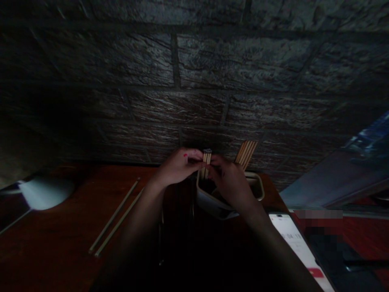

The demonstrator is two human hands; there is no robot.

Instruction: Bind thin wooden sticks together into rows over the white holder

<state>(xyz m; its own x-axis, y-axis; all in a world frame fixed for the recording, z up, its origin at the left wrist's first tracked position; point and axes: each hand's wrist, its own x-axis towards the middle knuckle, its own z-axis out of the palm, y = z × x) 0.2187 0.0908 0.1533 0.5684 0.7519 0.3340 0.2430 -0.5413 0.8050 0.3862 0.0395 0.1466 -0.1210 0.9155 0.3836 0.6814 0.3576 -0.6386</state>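
Between both hands a small bunch of chopsticks (207,157) stands upright, its lower part reaching down into a pale container (212,207). My left hand (179,165) pinches the bunch from the left with thumb and fingers. From the right, my right hand (229,175) closes on the same bunch, over the container's rim. Several more chopsticks (246,154) lean in the container behind my right hand. What lies at the bottom of the container is hidden by the hand and the dark.
Two chopsticks (115,223) lie on the brown wooden table (60,243) at left. A white cup-like object (45,192) is at the far left. A lit phone (296,247) rests by the table's right edge. Behind the table rises a stone-patterned wall (200,109).
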